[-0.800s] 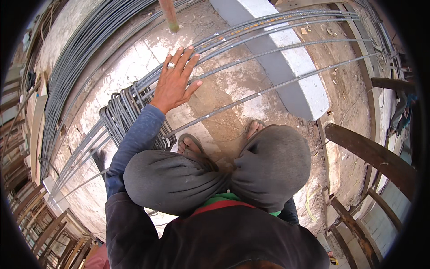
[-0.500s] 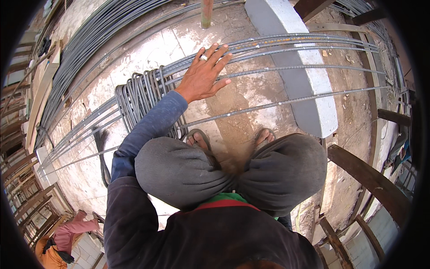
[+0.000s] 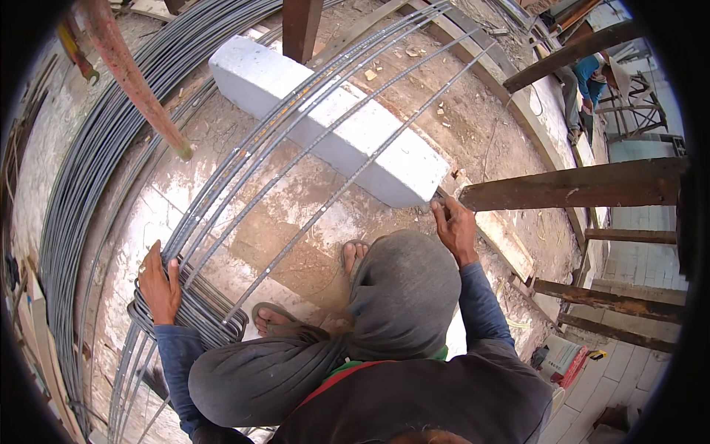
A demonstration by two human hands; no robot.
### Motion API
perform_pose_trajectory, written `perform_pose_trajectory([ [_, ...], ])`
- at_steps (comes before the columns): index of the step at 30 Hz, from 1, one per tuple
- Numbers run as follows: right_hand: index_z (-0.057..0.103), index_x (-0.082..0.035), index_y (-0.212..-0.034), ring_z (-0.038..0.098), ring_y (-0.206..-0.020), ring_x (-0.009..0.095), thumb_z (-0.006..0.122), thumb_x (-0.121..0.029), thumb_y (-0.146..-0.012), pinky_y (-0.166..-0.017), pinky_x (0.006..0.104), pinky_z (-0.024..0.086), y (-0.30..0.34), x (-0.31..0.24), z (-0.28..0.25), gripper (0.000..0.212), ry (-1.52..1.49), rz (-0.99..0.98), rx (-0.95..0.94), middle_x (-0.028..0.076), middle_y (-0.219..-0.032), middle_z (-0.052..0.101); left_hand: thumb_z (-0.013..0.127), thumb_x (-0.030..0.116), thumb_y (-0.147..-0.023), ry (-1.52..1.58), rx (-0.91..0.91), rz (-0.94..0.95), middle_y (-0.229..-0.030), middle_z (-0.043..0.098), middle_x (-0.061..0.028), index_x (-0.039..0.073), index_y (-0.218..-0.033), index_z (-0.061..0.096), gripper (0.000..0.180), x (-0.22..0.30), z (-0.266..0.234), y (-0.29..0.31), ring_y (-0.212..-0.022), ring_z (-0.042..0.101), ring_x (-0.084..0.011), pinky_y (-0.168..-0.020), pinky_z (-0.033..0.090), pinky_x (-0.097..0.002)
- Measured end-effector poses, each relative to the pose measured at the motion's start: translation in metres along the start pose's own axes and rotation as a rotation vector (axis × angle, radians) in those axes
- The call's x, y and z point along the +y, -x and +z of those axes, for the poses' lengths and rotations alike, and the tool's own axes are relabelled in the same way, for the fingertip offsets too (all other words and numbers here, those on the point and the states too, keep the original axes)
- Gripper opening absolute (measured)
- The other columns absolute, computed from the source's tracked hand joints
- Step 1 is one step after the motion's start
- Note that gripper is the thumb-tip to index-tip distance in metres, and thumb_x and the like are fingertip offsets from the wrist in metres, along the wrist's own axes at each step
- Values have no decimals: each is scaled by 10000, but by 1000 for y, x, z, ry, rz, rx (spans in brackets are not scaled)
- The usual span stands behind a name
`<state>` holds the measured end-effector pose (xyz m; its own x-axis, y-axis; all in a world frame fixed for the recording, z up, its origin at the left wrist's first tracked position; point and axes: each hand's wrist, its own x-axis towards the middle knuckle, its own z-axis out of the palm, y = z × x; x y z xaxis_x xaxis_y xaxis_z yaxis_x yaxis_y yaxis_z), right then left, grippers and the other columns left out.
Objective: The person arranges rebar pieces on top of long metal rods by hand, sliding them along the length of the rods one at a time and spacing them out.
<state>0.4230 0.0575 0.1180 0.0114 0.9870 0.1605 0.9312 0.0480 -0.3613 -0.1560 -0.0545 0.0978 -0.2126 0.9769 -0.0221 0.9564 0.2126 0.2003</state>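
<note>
I squat over several long ribbed steel bars (image 3: 310,148) that run across a white concrete block (image 3: 325,126) on the dusty floor. My left hand (image 3: 159,285) lies at the lower left on a bundle of bent steel stirrups (image 3: 200,314) threaded on the bars, with its fingers curled over their top edges. My right hand (image 3: 455,229) reaches past my grey-clad knee (image 3: 403,296) to the near end of the block. Its fingertips are held together there, and I cannot make out anything between them. My sandalled feet (image 3: 277,318) stand between the bars and my knees.
A thick stack of long steel bars (image 3: 81,185) curves along the left. A rusty red pole (image 3: 129,74) leans in at upper left. Dark wooden beams (image 3: 569,189) jut in from the right. Another person (image 3: 588,81) crouches at upper right. A small red-and-white box (image 3: 566,359) lies lower right.
My left hand has left the long bars and dropped onto the stirrup bundle. My right hand has come into view at the block's end. My view has swung right.
</note>
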Motion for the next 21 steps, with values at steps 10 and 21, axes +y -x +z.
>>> perform_pose_trajectory([
  [10, 151, -95, -1551, 681, -663, 207, 619, -139, -935, -616, 349, 525, -172, -9, -17, 775, -465, 16, 504, 122, -758, 679, 429, 332, -1029, 77, 124, -95, -1254, 614, -219, -1, -1301, 568, 452, -7, 11, 2, -1161, 565, -384, -1006, 390, -453],
  [21, 129, -75, -1563, 679, -676, 175, 587, -78, -936, -612, 291, 532, -178, 5, 12, 777, -777, 122, 350, 141, -817, 695, 385, 229, -1015, 116, 127, -165, -1187, 631, -218, -9, -1211, 617, 386, -13, 12, 5, -1125, 558, -391, -1005, 386, -448],
])
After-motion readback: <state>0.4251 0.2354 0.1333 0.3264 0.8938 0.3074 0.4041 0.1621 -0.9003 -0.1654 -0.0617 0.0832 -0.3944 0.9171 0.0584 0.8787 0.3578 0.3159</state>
